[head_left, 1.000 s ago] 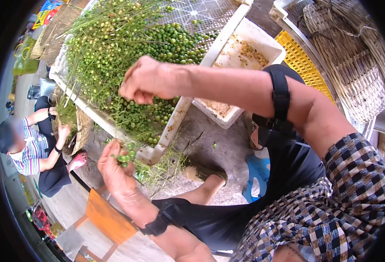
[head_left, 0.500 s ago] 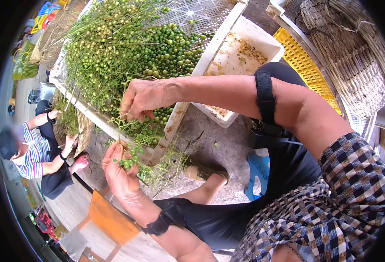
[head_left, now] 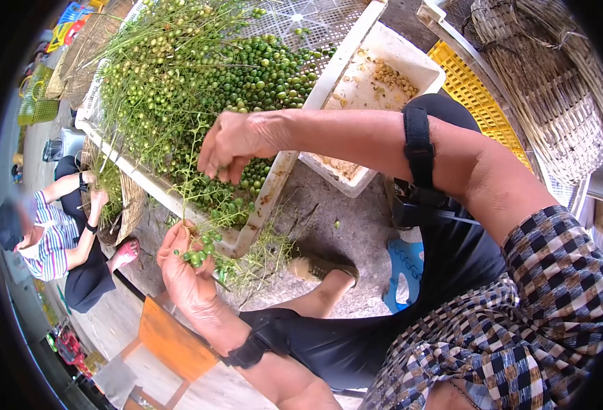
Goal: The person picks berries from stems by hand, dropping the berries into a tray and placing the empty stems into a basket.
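My left hand [head_left: 189,270] pinches a thin green stalk [head_left: 187,195] with its thumb and fingers. Round green berries [head_left: 197,255] on the sprig hang against that hand. Above it, my right hand [head_left: 236,147] is over the tray, its fingers bent and loosely apart, with nothing visible in them. The upper part of the stalk stands just beside the right fingertips. Beneath, a white plastic tray [head_left: 274,188] holds a pile of loose green berries [head_left: 264,75] and a tangled heap of berry-bearing stalks [head_left: 151,89].
A white foam box [head_left: 428,68] with yellowish bits stands beside the tray. Beyond it are a yellow crate [head_left: 476,96] and a woven basket [head_left: 554,102]. Stripped stems [head_left: 264,260] litter the floor near a blue stool [head_left: 404,273]. Another person [head_left: 55,232] sits at left handling stalks.
My right hand has moved slightly right, away from the stalk, and its fingers have loosened. My left hand keeps its pinch, almost still. The other person's hands have drawn closer together.
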Demonstrator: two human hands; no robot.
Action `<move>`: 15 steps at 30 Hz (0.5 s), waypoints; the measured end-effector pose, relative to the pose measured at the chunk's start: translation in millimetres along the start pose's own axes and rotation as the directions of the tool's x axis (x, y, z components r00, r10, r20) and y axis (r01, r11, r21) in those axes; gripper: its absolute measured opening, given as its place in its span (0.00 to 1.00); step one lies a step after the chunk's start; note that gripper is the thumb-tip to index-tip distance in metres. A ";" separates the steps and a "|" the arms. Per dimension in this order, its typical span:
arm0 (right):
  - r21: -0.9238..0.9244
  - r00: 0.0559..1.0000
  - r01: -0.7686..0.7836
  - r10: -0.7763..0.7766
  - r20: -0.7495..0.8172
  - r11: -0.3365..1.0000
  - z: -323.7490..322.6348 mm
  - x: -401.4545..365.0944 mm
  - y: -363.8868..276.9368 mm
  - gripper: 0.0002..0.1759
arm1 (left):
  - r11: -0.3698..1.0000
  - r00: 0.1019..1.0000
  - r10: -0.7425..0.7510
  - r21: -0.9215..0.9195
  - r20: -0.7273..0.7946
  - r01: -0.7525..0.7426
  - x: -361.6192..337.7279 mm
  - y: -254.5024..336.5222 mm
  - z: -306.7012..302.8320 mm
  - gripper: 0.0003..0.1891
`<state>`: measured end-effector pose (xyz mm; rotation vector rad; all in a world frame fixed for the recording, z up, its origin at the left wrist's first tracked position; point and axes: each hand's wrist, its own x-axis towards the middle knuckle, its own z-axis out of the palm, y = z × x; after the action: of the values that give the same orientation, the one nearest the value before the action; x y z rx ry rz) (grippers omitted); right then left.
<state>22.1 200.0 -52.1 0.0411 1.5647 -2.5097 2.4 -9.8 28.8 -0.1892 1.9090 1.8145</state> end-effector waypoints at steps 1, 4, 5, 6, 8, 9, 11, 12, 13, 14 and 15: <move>0.002 1.000 0.000 0.000 -0.001 1.000 3.1 -0.7 4.4 0.13 | 1.000 1.000 -0.001 0.002 0.000 0.001 -0.6 -1.1 2.1 0.08; 0.122 0.990 0.003 -0.020 0.136 0.993 11.7 -3.4 11.0 0.12 | 0.997 0.994 0.071 -0.016 -0.079 -0.073 -2.9 -3.7 8.1 0.08; 0.122 0.990 0.004 -0.021 0.137 0.993 12.5 -2.7 10.5 0.12 | 0.998 0.994 0.058 -0.009 -0.087 -0.059 -3.3 -3.3 8.0 0.08; 0.054 0.990 0.065 -0.072 0.122 0.996 12.9 -0.5 11.5 0.10 | 0.999 0.994 0.046 -0.003 -0.096 -0.046 -3.5 -2.8 7.4 0.08; -0.040 0.985 0.149 -0.145 0.098 0.988 10.5 3.1 12.7 0.05 | 0.999 0.998 0.040 -0.014 -0.047 -0.040 -2.4 -1.7 1.0 0.08; -0.040 0.985 0.148 -0.143 0.099 0.988 9.3 4.3 13.4 0.05 | 0.999 0.999 0.032 -0.024 0.004 -0.032 -2.2 -2.1 -1.6 0.08; -0.036 0.988 0.149 -0.146 0.058 0.988 7.5 6.8 14.6 0.05 | 0.999 0.998 0.043 -0.011 -0.036 -0.043 -1.1 -4.6 0.4 0.08; -0.058 0.983 0.178 -0.176 0.045 0.982 7.8 6.2 12.0 0.06 | 0.998 0.996 0.055 0.004 -0.074 -0.055 -0.8 -5.5 2.0 0.08; -0.058 0.983 0.178 -0.175 0.046 0.982 6.7 5.5 8.8 0.06 | 0.999 0.996 0.055 0.003 -0.076 -0.054 -1.7 -5.0 3.1 0.08; 0.012 0.985 0.158 -0.158 0.070 0.987 4.4 5.0 4.8 0.06 | 0.999 0.997 0.035 -0.006 -0.067 -0.035 -3.1 -3.4 4.3 0.08; 0.081 0.985 0.136 -0.144 0.094 0.987 1.6 4.7 1.4 0.07 | 1.000 0.998 0.016 -0.016 -0.057 -0.017 -3.7 -1.9 5.1 0.08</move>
<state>17.9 197.4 -53.2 -0.1877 1.4839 -2.6306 7.7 -5.9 28.8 -0.2337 1.9399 1.8546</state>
